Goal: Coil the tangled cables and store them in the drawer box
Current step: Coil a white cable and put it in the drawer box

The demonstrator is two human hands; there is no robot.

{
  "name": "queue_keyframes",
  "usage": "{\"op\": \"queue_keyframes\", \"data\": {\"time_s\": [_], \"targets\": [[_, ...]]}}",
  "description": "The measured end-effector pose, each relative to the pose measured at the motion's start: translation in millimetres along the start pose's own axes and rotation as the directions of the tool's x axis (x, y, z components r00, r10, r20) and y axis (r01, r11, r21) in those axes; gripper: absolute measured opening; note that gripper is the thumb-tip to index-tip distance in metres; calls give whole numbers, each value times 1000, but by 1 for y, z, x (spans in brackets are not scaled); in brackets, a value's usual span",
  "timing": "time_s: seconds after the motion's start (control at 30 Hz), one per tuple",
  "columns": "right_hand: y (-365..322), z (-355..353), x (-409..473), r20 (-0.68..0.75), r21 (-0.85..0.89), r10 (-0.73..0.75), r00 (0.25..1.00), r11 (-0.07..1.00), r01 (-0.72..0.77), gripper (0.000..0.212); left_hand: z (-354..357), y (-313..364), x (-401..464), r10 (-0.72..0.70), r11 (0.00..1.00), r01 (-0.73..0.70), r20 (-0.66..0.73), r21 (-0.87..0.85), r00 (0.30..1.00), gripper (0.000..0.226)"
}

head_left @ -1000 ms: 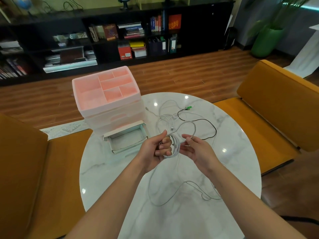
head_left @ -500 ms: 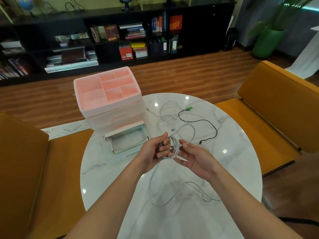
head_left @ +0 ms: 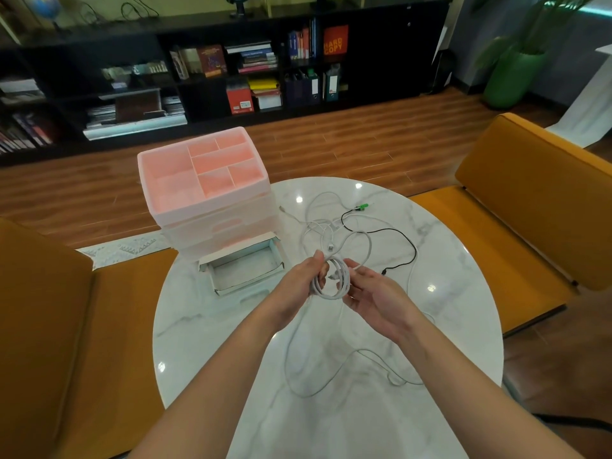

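- Coil of white cable [head_left: 332, 280] sits above the middle of the tabletop [head_left: 212, 326], in front of the drawer box [head_left: 212, 200] and off to its right.
- Left hand [head_left: 298, 286] has its fingers clamped on the coil's left side.
- Right hand [head_left: 374, 296] touches the coil's right side, fingers loosely curled and partly apart; a free white strand runs over them.
- Loose white cable [head_left: 318, 385] trails from the hands in a wide loop, further from the drawer box.
- Black cable [head_left: 402, 236] lies right of the drawer box, its green-tipped end [head_left: 362, 208] on the far side.
- Bottom drawer [head_left: 243, 270] of the drawer box stands pulled open.
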State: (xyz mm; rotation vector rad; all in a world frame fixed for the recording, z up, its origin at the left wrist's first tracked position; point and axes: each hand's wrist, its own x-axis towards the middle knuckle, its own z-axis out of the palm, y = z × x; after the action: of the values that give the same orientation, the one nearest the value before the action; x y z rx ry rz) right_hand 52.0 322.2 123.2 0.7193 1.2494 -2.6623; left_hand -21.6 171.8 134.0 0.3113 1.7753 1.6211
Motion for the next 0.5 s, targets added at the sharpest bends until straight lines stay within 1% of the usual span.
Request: {"op": "queue_keyframes", "data": {"time_s": [0.1, 0.17, 0.23, 0.3, 0.33, 0.4, 0.43, 0.5], "targets": [[1, 1, -2, 12, -117, 15, 1000, 993, -14, 24, 2, -5, 4, 4, 998, -4, -2, 70, 1000, 66], [0, 1, -4, 41, -123, 30, 999, 992, -24, 19, 3, -7, 5, 28, 995, -24, -44, 94, 999, 59], [-2, 2, -8, 84, -64, 49, 995, 997, -44, 12, 4, -9, 7, 14, 992, -3, -94, 126, 995, 58], [-3, 5, -11, 96, -73, 30, 995, 997, -23, 7, 4, -11, 8, 26, 992, -10, -128, 127, 991, 53], [-1, 6, -10, 71, -116, 7, 997, 993, 2, 20, 5, -10, 8, 34, 991, -15, -140, 133, 990, 48], [5, 8, -5, -54, -174, -47, 997, 984, 37, 56, 7, -11, 10, 33, 992, -14, -150, 129, 988, 41], [7, 11, -3, -129, -164, -66, 989, 985, 44, 66, 8, -12, 11, 30, 992, -11, -149, 124, 988, 40], [12, 15, 1, -237, -111, -96, 967, 991, 71, 71, 13, -11, 11, 18, 995, -3, -146, 104, 989, 40]]}}
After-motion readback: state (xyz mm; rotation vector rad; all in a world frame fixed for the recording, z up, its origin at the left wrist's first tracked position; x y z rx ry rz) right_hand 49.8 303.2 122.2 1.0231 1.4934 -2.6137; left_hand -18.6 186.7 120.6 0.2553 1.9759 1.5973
